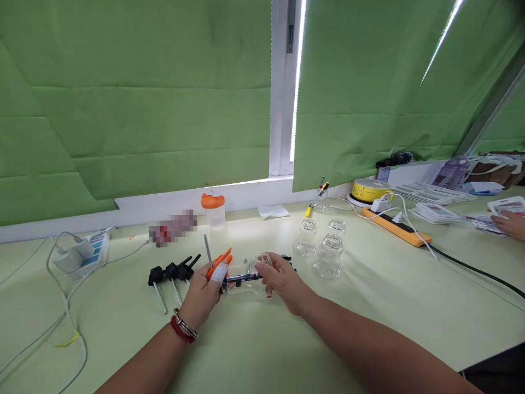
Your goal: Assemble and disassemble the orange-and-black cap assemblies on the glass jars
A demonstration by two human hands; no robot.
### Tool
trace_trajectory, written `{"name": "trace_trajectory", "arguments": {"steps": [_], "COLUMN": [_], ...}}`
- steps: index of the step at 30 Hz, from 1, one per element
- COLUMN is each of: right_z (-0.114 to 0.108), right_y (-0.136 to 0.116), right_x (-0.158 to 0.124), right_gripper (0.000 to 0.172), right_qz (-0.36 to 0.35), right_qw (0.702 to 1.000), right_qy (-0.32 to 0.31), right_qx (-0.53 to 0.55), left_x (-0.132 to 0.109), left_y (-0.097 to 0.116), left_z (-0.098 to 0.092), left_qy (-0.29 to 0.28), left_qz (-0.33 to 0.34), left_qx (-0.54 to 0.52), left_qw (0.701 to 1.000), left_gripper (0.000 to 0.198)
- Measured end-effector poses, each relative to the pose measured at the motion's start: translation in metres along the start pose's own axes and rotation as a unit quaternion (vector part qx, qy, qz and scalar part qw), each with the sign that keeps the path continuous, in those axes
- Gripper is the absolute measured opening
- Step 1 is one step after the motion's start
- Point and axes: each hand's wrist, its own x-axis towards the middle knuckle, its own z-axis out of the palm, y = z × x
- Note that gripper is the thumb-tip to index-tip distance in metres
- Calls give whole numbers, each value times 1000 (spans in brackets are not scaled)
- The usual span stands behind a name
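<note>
Farthest left, near the bench's left end, a white power adapter lies with its grey cables trailing toward the near edge. Three black-capped metal pins lie side by side on the bench, just left of the hands. Behind them, toward the far edge, stands an orange-lidded cup.

Around the bench's middle, the left hand, a red band at its wrist, is closed around an orange-handled tool whose tip is at one end of a clear jar. The jar lies on its side, held just above the bench between both hands. The right hand grips its other end, fingers curled over the glass.

Just right of the hands, three empty glass jars stand upright in a close cluster. A white tissue lies behind them at the far edge. Further right sit a yellow round box and an orange power strip with white plugs. At the right edge, another person's hand rests on printed sheets.
</note>
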Motion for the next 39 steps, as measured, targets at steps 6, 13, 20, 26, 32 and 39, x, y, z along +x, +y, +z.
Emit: {"name": "trace_trajectory", "arguments": {"steps": [6, 13, 20, 26, 32, 39], "right_z": [-11, -20, -28, -29, -29, -26], "right_y": [-23, -16, -16, -7, -8, -9], "right_x": [-13, -6, -2, 4, 3, 0], "right_gripper": [72, 66, 78, 67, 62, 86], "right_qz": [-336, -139, -155, -91, -207, -213], "right_qw": [882, 963, 949, 977, 928, 928], "right_qy": [-54, -100, -127, -160, -157, -136], "right_qx": [-325, -209, -244, -110, -265, -273], "left_x": [6, 0, 4, 1, 5, 4], "left_y": [-6, -6, -3, -4, -5, -1], "left_z": [-1, 3, -1, 0, -2, -4], "left_qy": [-46, 10, 10, 34, 17, 30], "left_qz": [-89, -33, -81, -53, -91, -89], "left_qx": [-110, -38, -38, 7, 23, 38], "left_qw": [989, 999, 996, 998, 995, 995], "left_gripper": [44, 42, 43, 40, 44, 45]}}
